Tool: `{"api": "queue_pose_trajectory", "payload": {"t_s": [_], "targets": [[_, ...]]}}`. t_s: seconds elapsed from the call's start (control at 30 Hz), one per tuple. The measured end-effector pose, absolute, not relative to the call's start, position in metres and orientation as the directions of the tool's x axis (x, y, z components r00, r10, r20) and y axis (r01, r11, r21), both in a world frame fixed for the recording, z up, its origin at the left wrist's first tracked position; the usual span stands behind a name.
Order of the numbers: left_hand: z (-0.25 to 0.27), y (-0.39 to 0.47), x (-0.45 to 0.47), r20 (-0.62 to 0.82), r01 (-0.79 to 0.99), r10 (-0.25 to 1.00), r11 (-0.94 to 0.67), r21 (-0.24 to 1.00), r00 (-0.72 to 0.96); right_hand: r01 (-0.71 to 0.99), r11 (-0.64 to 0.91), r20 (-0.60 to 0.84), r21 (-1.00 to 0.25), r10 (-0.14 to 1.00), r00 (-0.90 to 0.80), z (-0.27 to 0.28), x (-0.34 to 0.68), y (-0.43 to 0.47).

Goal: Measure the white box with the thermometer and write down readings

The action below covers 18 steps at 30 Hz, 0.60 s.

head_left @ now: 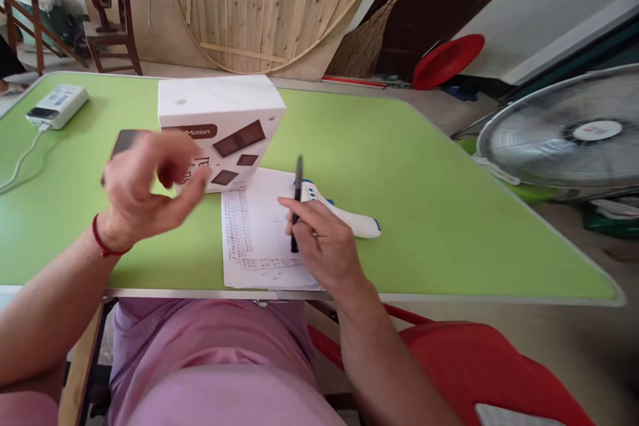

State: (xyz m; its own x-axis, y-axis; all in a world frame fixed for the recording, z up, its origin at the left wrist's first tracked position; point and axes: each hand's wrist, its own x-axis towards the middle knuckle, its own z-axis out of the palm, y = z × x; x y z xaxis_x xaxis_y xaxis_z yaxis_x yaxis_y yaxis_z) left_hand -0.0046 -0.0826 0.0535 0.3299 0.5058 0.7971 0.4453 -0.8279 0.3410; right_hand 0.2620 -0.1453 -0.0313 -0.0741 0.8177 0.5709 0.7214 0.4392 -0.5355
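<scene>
I count one pen (298, 188), gripped in the right hand (322, 239) over some papers (262, 216); at its nine o'clock the left hand (147, 193) hovers, thumb and fingers parted, near one box (232, 106).

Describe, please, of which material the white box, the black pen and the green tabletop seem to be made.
White box: probably smooth cardboard, judging by flat printed panels.
Black pen: likely plastic, from its slim dark barrel; finish unclear.
Green tabletop: perhaps satin laminate, from its even colour and soft sheen.
</scene>
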Motion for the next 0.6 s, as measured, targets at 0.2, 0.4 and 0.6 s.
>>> {"api": "queue_pose_trajectory", "payload": {"t_s": [0.2,0.4,0.6], "targets": [[0.030,-0.085,0.018,0.244,0.268,0.368,-0.893,0.362,0.897,0.389,0.555,0.656,-0.735,0.727,0.203,-0.031,0.258,-0.158],[0.025,-0.089,0.026,0.018,0.283,0.311,-0.886,0.367,0.950,0.192,0.539,0.572,-0.820,0.776,0.266,-0.034,0.243,-0.171],[0.025,-0.090,0.029,-0.083,0.291,0.280,-0.900,0.324,0.957,0.226,0.275,0.337,-0.935,0.888,0.312,-0.035,0.237,-0.182]]}}
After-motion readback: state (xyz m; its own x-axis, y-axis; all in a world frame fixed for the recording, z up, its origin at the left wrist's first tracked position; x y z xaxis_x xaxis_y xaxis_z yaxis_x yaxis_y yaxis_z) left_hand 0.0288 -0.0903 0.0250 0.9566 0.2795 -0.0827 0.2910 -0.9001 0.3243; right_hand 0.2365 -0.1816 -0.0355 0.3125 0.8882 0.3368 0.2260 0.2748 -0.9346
